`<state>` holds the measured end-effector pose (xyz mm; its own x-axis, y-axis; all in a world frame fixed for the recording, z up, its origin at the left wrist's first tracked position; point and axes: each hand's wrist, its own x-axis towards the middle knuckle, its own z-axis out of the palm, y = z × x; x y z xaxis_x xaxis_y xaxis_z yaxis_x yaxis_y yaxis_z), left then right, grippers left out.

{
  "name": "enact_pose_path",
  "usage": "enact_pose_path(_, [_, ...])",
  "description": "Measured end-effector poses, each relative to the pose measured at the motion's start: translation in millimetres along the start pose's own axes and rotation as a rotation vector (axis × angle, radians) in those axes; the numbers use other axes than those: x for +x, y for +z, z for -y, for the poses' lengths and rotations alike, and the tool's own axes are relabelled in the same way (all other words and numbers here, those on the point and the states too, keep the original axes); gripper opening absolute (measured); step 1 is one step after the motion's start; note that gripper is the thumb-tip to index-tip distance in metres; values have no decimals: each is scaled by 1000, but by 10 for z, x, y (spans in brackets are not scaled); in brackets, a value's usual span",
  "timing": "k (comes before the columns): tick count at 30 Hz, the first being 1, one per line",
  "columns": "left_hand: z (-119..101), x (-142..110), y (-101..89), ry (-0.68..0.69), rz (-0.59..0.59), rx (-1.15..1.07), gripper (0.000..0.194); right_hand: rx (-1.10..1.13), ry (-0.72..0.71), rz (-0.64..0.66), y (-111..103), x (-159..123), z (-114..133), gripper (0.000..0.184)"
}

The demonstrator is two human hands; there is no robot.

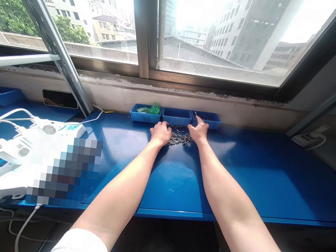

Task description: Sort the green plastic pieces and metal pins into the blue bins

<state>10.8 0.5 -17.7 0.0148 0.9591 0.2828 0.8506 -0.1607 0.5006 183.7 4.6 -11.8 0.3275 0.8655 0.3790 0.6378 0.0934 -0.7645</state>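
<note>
A pile of small dark metal pins or screws [180, 138] lies on the blue tabletop, too small to tell which. My left hand [160, 133] rests against the pile's left side with its fingers curled; what is inside them is hidden. On the other side, my right hand [199, 130] reaches over the front of the right blue bin [215, 122]. Its index finger stretches into the bin and its thumb stands apart, pointing left. A tiny bright piece shows by that fingertip. The middle blue bin [176, 116] stands just behind the pile.
A left blue bin [146, 117] holds green plastic [155, 108]. White power strips [24, 156] with plugs and cables cover the table's left side, near a blurred dark object [67, 170]. A metal shelf post [69, 76] rises at the left. Windows [223, 34] stand behind.
</note>
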Motion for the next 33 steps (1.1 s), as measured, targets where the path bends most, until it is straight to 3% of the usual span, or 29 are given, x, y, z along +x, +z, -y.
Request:
enact_pose_path(9, [-2, -11, 0, 9, 19, 27, 30, -52, 66, 121, 9, -19, 8, 78])
enact_pose_path(11, [6, -3, 9, 11, 23, 28, 31, -46, 43, 59, 8, -31, 20, 70])
enact_pose_path(15, [9, 8, 11, 23, 50, 18, 37, -41, -55, -78, 29, -22, 8, 38])
enact_pose_path(18, [-2, -5, -12, 64, 104, 5, 54, -84, -97, 11, 67, -4, -28, 28])
enact_pose_path(23, [-13, -67, -55, 199, 207, 28, 83, -239, -123, 191, 138, -25, -59, 37])
enact_pose_path(28, [-11, -95, -44, 251, 256, 84, 91, -322, -100, 280, 147, -73, 4, 29])
enact_pose_path(33, [-6, -90, -36, 264, 249, 88, 88, -352, -68, 282, 143, -70, 38, 20])
